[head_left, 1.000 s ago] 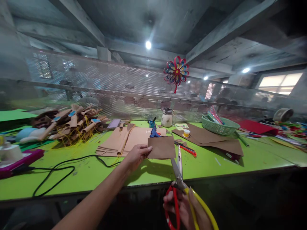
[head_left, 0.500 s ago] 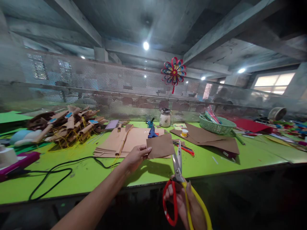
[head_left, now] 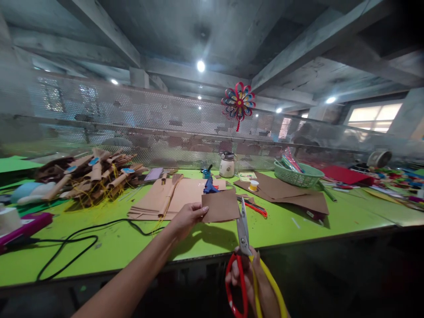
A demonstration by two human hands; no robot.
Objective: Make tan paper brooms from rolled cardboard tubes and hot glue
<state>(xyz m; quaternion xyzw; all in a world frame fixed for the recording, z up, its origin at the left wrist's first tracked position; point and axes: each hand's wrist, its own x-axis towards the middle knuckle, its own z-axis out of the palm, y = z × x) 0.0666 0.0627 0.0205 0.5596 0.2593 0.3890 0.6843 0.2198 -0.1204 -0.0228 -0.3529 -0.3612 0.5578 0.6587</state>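
A small rectangle of brown kraft paper (head_left: 221, 206) is pinched at its left edge by my left hand (head_left: 190, 217), thumb on top. It is held above the front of the green table. My right hand (head_left: 261, 282) grips scissors (head_left: 243, 234) with one red handle and one yellow handle. The blades point up, nearly together, beside the paper's right edge. Behind the paper, a blue tool (head_left: 209, 185) is partly hidden. Larger brown paper sheets (head_left: 145, 207) lie stacked behind my left hand, with a rolled paper piece (head_left: 171, 194) with yellow strings on them.
A pile of rolled paper pieces (head_left: 96, 176) lies left, near a black cable (head_left: 66, 238) and a purple power strip (head_left: 29, 227). At the back stand a jar (head_left: 227, 165) and a green basket (head_left: 298, 177). Red-handled scissors (head_left: 258, 210) and brown sheets (head_left: 285, 196) lie right.
The scissor blades have closed from a wider gap to almost together at the paper's right edge. My left hand keeps its hold on the paper, and the view has shifted slightly.
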